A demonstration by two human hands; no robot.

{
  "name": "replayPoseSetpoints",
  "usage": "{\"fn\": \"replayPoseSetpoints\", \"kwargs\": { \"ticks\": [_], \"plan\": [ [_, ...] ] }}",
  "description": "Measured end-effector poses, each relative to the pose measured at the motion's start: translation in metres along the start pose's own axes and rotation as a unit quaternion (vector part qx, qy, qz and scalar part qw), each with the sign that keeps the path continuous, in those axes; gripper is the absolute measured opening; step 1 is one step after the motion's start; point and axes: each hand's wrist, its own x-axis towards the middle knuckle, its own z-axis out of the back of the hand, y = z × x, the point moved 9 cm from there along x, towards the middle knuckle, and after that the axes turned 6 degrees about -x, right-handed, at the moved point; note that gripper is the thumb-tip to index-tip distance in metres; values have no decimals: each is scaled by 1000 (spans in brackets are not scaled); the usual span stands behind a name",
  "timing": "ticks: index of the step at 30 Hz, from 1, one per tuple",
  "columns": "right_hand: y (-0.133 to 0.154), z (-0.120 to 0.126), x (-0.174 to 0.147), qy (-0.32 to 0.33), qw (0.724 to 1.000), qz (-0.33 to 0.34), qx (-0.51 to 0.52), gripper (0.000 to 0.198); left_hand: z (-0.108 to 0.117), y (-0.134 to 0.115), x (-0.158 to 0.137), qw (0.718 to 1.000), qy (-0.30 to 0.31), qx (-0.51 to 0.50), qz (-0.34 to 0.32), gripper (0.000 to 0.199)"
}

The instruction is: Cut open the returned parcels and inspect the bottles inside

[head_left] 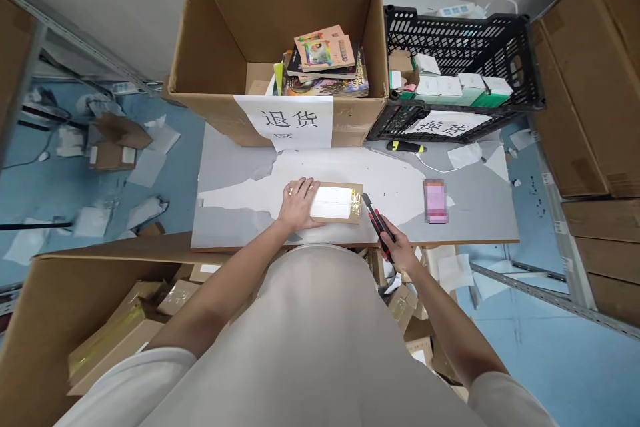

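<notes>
A small cardboard box [334, 203] with a white label and yellowish tape on its right end lies flat on the table. My left hand [299, 205] grips its left end, fingers over the far side and top. My right hand [399, 248] is closed round a black and red utility knife [378, 227]. The knife points up and left, with its tip close to the box's right end; whether the blade is out I cannot tell. Part of the knife's handle is hidden by my fingers.
Behind stands a large open cardboard box [210, 110] holding books [325, 57]. Beside it is a black plastic crate [455, 33] with small white-green boxes. A black and yellow tool [405, 147] and a pixelated phone [436, 201] lie on the table [475, 213]. Parcels [113, 347] fill a carton below left.
</notes>
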Motion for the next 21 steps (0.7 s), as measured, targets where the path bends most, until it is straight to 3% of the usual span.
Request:
{"fn": "replayPoseSetpoints", "kwargs": {
  "ticks": [21],
  "plan": [
    [-24, 8, -39, 43, 995, -41, -84, 74, -4, 7, 4, 1000, 5, -11, 26, 115]
  ]
}}
